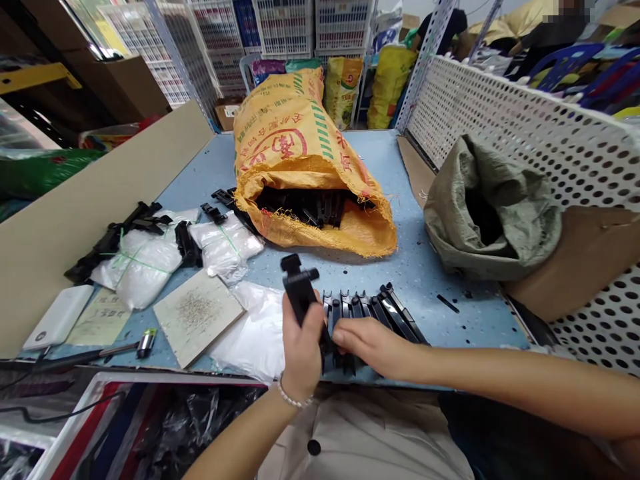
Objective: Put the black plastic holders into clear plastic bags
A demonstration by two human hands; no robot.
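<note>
My left hand, with a beaded bracelet at the wrist, is closed around a black plastic part with a T-shaped top end. The part tilts upward above the table's front edge. My right hand has its fingers curled and its thumb at the lower end of the same part; its fingertips are mostly hidden. Beneath and beyond my right hand lies a row of long black plastic pieces, several side by side. White plastic bags lie just left of my left hand.
An orange woven sack full of black parts opens toward me. A grey-green sack stands at right against a perforated white panel. At left are tied clear bags, a square tile, a white box and a hammer-like tool.
</note>
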